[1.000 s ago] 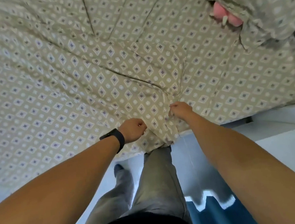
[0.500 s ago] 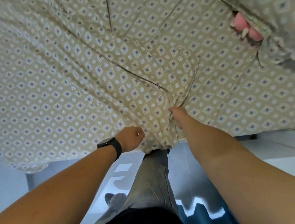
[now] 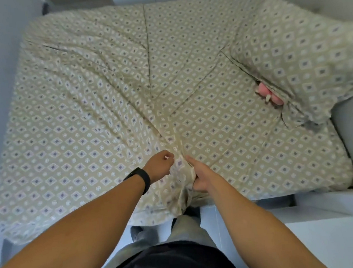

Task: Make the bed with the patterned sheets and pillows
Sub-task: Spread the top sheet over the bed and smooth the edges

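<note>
Both hands, left hand (image 3: 160, 166) and right hand (image 3: 198, 178), clutch the bunched patterned sheet (image 3: 126, 108) at the bed's near edge; next, pull it taut.

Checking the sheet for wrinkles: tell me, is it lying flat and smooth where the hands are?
No, the sheet is bunched into a ridge between the left hand and right hand, with creases radiating outward.

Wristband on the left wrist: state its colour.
Black, on the smooth wristband; the head view shows it best.
</note>
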A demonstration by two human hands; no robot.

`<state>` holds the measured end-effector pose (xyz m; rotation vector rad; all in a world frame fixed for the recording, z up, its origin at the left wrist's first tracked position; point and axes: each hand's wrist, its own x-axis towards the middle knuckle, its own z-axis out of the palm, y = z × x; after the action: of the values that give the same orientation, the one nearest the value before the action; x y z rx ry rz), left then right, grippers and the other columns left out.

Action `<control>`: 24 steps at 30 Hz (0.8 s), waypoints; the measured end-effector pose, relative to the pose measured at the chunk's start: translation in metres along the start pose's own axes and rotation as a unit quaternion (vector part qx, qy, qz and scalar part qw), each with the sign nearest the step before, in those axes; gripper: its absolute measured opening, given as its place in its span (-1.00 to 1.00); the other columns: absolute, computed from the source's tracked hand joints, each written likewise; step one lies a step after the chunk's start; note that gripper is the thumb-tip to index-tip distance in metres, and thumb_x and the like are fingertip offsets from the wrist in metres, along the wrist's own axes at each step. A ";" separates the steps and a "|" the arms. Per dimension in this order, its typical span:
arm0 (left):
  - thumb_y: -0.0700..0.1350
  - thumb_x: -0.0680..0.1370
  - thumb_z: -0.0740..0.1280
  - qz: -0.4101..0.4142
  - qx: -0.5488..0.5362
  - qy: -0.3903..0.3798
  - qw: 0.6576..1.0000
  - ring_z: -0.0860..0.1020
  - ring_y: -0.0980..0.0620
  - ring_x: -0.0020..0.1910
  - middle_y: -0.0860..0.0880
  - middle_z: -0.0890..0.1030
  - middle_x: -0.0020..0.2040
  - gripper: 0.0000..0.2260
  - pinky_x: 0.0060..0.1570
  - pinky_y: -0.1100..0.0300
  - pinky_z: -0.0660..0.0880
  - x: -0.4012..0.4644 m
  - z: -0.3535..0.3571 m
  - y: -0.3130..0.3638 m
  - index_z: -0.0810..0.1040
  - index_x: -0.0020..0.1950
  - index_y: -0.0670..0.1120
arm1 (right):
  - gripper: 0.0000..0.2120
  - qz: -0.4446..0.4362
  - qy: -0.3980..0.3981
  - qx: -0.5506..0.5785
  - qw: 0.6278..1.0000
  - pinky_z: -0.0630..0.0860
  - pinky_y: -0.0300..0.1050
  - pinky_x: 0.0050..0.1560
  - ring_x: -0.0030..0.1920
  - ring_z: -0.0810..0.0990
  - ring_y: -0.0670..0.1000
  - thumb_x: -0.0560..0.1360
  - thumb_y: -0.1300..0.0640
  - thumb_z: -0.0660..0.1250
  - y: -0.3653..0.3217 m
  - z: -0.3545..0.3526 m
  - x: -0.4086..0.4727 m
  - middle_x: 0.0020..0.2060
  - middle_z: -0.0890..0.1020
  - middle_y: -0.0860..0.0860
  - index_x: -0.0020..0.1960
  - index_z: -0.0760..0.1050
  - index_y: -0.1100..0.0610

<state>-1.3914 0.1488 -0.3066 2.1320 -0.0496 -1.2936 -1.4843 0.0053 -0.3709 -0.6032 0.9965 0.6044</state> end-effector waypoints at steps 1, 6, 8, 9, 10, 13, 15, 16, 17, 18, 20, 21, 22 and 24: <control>0.04 0.67 0.17 0.004 -0.018 -0.002 1.000 0.64 -0.09 0.03 -0.04 0.60 0.14 -0.77 -0.02 0.06 0.56 -0.008 -0.002 -0.003 0.47 0.29 0.03 | -0.59 -0.004 -0.024 0.014 1.000 0.52 0.12 0.25 0.04 0.70 0.18 0.67 -0.11 0.22 0.005 0.010 -0.012 0.08 0.71 0.18 0.17 0.70 0.16; 0.04 0.65 0.16 0.002 -0.149 0.000 0.989 0.64 -0.12 0.02 -0.05 0.60 0.08 -0.80 0.01 0.02 0.57 -0.033 -0.013 -0.026 0.45 0.19 0.00 | -0.75 -0.160 0.053 -0.122 0.978 0.56 -0.02 -0.14 -0.13 0.67 0.11 0.63 0.15 0.22 0.033 0.067 -0.043 -0.13 0.69 0.09 0.06 0.68 0.14; 0.09 0.62 0.17 0.005 -0.202 0.010 0.979 0.65 -0.07 -0.10 -0.08 0.61 0.00 -0.76 -0.07 -0.01 0.62 -0.043 -0.033 -0.039 0.45 0.12 -0.05 | -0.77 -0.266 0.132 -0.288 0.910 0.39 -0.05 -0.20 -0.27 0.50 0.02 0.60 0.16 0.23 0.054 0.096 -0.055 -0.33 0.56 -0.01 -0.16 0.60 0.13; 0.12 0.62 0.18 0.002 -0.221 0.016 0.975 0.65 -0.05 -0.13 -0.08 0.64 -0.04 -0.72 -0.16 0.04 0.64 -0.048 -0.044 -0.046 0.47 0.12 -0.07 | -0.77 -0.294 0.139 -0.345 0.880 0.35 -0.07 -0.21 -0.30 0.44 -0.02 0.59 0.14 0.23 0.065 0.108 -0.059 -0.36 0.52 -0.03 -0.17 0.60 0.14; 0.10 0.63 0.21 0.003 -0.231 0.023 0.973 0.65 -0.04 -0.16 -0.09 0.65 -0.08 -0.72 -0.22 0.10 0.61 -0.055 -0.061 -0.059 0.49 0.11 -0.10 | -0.77 -0.316 0.134 -0.375 0.861 0.36 -0.10 -0.22 -0.32 0.44 -0.05 0.59 0.12 0.24 0.078 0.126 -0.062 -0.38 0.53 -0.07 -0.13 0.64 0.11; -0.09 0.61 0.25 -0.003 -0.215 0.016 0.977 0.54 -0.02 -0.25 -0.10 0.57 -0.19 -0.89 -0.24 0.14 0.51 -0.073 -0.098 -0.086 0.45 0.04 -0.13 | -0.81 -0.323 0.112 -0.364 0.866 0.45 -0.21 -0.24 -0.31 0.52 -0.13 0.60 0.10 0.30 0.108 0.162 -0.068 -0.35 0.64 -0.13 -0.03 0.70 -0.04; -0.11 0.61 0.23 0.005 -0.216 0.001 0.976 0.51 -0.03 -0.25 -0.11 0.53 -0.20 -0.91 -0.19 0.12 0.49 -0.091 -0.120 -0.108 0.44 0.00 -0.12 | -0.84 -0.312 0.120 -0.293 0.896 0.50 -0.14 -0.13 -0.18 0.59 -0.05 0.58 0.04 0.33 0.128 0.189 -0.065 -0.24 0.69 -0.06 -0.07 0.69 -0.04; -0.10 0.61 0.22 0.016 -0.231 -0.003 0.973 0.52 -0.05 -0.21 -0.12 0.55 -0.16 -0.90 -0.15 0.10 0.49 -0.096 -0.125 -0.114 0.45 0.00 -0.12 | -0.82 -0.291 0.121 -0.241 0.918 0.50 -0.09 -0.12 -0.14 0.60 0.00 0.57 -0.02 0.32 0.133 0.201 -0.064 -0.20 0.69 -0.03 -0.08 0.68 -0.01; -0.10 0.61 0.22 0.026 -0.247 -0.009 0.969 0.53 -0.07 -0.16 -0.13 0.57 -0.12 -0.89 -0.12 0.08 0.49 -0.102 -0.130 -0.121 0.48 0.02 -0.12 | -0.74 -0.254 0.107 -0.186 0.943 0.52 -0.04 -0.09 -0.10 0.62 0.04 0.57 -0.09 0.29 0.137 0.210 -0.057 -0.14 0.71 0.02 -0.03 0.68 0.03; -0.09 0.62 0.22 0.033 -0.256 -0.017 0.966 0.54 -0.06 -0.15 -0.13 0.58 -0.12 -0.88 -0.11 0.09 0.48 -0.112 -0.137 -0.131 0.50 0.03 -0.12 | -0.64 -0.205 0.081 -0.122 0.968 0.56 0.00 -0.01 -0.03 0.66 0.10 0.59 -0.14 0.26 0.144 0.220 -0.047 -0.05 0.73 0.09 0.06 0.69 0.09; -0.09 0.63 0.22 0.040 -0.259 -0.048 0.964 0.57 -0.03 -0.17 -0.07 0.62 -0.21 -0.85 -0.12 0.12 0.50 -0.130 -0.141 -0.147 0.54 -0.01 -0.10 | -0.54 -0.134 0.052 -0.007 0.990 0.55 0.10 0.25 0.12 0.66 0.20 0.63 -0.13 0.25 0.153 0.232 -0.033 0.11 0.69 0.23 0.24 0.63 0.23; -0.09 0.63 0.22 0.049 -0.256 -0.059 0.964 0.58 -0.02 -0.18 -0.04 0.64 -0.25 -0.84 -0.10 0.10 0.52 -0.142 -0.147 -0.156 0.57 -0.03 -0.10 | -0.52 -0.121 0.044 0.012 0.992 0.52 0.10 0.31 0.15 0.65 0.22 0.63 -0.08 0.28 0.156 0.238 -0.027 0.16 0.66 0.27 0.29 0.58 0.30; -0.09 0.62 0.23 0.057 -0.257 -0.071 0.962 0.60 -0.02 -0.17 -0.03 0.66 -0.27 -0.83 -0.04 0.07 0.53 -0.149 -0.151 -0.163 0.58 -0.04 -0.10 | -0.52 -0.109 0.036 0.016 0.993 0.53 0.07 0.29 0.12 0.65 0.22 0.61 -0.03 0.32 0.154 0.241 -0.022 0.16 0.65 0.27 0.31 0.55 0.34; -0.08 0.61 0.25 0.064 -0.271 -0.089 0.956 0.62 -0.04 -0.13 -0.04 0.68 -0.22 -0.82 0.08 0.04 0.53 -0.159 -0.160 -0.177 0.61 -0.03 -0.11 | -0.68 -0.078 0.007 0.031 0.996 0.61 -0.15 -0.17 -0.29 0.61 0.07 0.58 0.11 0.34 0.151 0.247 -0.016 -0.19 0.64 0.16 0.13 0.59 0.37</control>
<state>-1.3946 0.4240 -0.2259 1.5223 0.0821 -1.2464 -1.4553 0.2797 -0.2825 -0.6256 0.9683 0.4298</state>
